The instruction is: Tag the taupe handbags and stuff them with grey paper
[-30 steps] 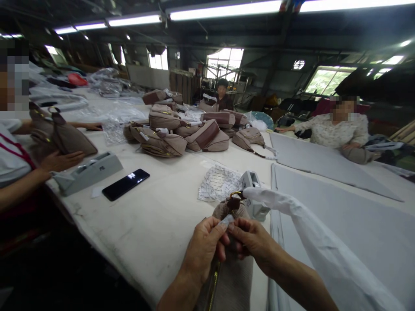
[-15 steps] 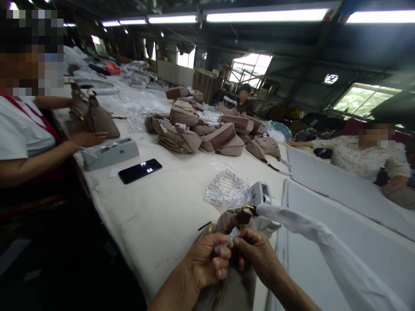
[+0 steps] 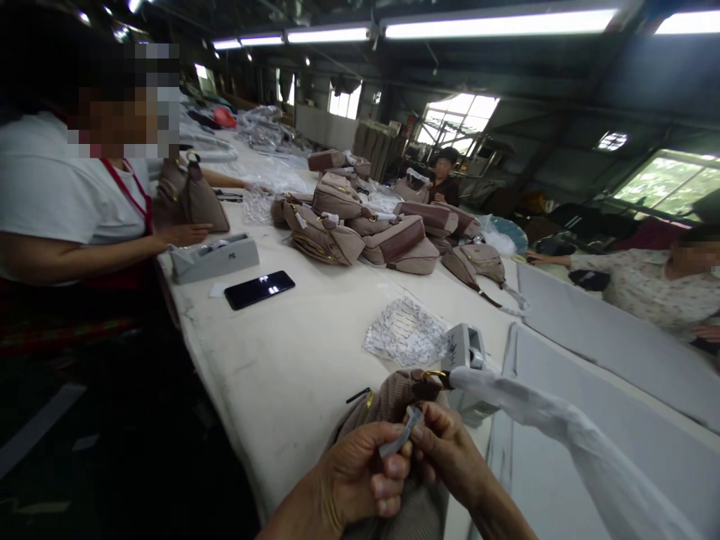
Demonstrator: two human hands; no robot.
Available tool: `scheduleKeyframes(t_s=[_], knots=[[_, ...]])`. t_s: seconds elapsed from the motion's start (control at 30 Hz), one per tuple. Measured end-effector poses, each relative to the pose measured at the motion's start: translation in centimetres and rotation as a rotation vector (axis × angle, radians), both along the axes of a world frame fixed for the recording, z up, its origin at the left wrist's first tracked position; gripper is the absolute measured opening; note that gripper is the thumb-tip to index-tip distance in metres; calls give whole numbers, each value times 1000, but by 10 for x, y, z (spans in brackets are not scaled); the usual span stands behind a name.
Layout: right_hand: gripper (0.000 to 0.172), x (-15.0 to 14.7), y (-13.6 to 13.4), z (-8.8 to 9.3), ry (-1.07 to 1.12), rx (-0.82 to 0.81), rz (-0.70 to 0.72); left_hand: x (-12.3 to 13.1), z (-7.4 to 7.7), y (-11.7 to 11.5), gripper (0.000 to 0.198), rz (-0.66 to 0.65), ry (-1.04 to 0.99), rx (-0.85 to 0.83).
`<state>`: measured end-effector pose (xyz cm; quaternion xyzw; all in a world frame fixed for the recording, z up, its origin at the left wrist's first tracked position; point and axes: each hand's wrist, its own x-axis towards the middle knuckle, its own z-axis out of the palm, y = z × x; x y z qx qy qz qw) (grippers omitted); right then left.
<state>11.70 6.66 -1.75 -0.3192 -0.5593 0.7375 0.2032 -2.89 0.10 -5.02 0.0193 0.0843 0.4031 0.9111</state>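
A taupe handbag (image 3: 394,397) lies at the table's near edge, below and behind my hands. My left hand (image 3: 360,469) pinches one end of a small pale strip (image 3: 397,442) between thumb and finger. At the strip's upper end, my right hand (image 3: 453,446) closes thumb and fingertips on it, just below the bag's dark strap tab. Whether the strip wraps something small is hidden by my fingers. A gold ring (image 3: 436,374) joins the tab to a strap wrapped in white covering (image 3: 534,401), which runs off to the lower right. A gold zipper (image 3: 369,400) shows on the bag's left.
Beyond the bag are a grey tape dispenser (image 3: 468,346) and crumpled printed paper (image 3: 406,330). A phone (image 3: 259,289) and another dispenser (image 3: 217,259) lie left. Handbags (image 3: 388,240) are piled mid-table. Co-workers sit left (image 3: 67,195), right (image 3: 630,285) and at the back. Grey sheets (image 3: 601,390) cover the right.
The view has swung a little left. Between my fingers the strip now shows longer and slanted. The co-worker on the left has leaned forward, one arm reaching across the table.
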Motion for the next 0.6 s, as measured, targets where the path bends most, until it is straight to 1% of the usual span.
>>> scheduleKeyframes(t_s=[0.07,0.1,0.17,0.2,0.27,0.33,0.4,0.47,0.53,0.6], knots=[[34,6,1,2,-59,47,35,2,3,-2,20,86,71,-14],[34,9,1,3,-88,70,18,3,5,-2,19,130,118,-23],[33,16,-2,4,-116,99,-91,4,12,0,18,202,203,-26],[33,19,-5,3,-119,100,-147,4,15,2,21,218,237,-17],[34,22,-12,0,-131,79,-206,4,22,7,31,235,302,13],[38,23,-21,-5,-163,61,-212,5,28,11,36,282,411,47],[42,25,-31,-11,-186,54,-217,10,31,15,31,364,549,79],[43,28,-40,-18,-205,69,-257,17,34,17,26,443,669,105],[43,35,-48,-24,-247,121,-362,24,37,19,22,511,808,122],[43,44,-57,-31,-326,225,-516,29,40,18,19,583,1023,208]])
